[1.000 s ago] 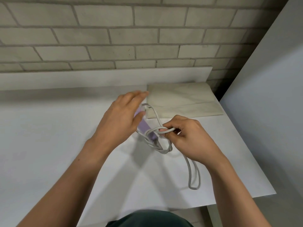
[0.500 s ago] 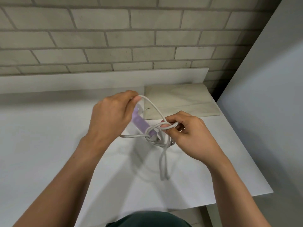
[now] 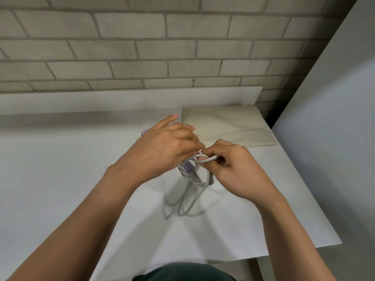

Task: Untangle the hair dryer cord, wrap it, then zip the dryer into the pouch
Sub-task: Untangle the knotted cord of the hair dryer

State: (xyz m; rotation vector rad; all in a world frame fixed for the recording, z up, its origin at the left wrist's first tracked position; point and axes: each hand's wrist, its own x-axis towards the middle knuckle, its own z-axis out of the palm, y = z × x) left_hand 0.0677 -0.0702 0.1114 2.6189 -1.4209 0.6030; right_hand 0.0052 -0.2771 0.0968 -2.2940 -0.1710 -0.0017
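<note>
Likely untangling: cord (image 3: 209, 158) looped round the dryer (image 3: 187, 166).
Fingers of your right hand (image 3: 229, 169) pinch a loop; your left hand (image 3: 168, 147) covers the dryer, grip unclear. Next, ease that loop free.

Nothing here can be read: no writing, label, brand mark, number or sign. The pouch (image 3: 229, 126), lying on the table (image 3: 60, 179) just beyond the fingers (image 3: 168, 121), shows a plain beige face. The lilac hair dryer (image 3: 187, 166) under the fingers and the grey cord (image 3: 190, 201) hanging below them are too blurred to show any marking.
</note>
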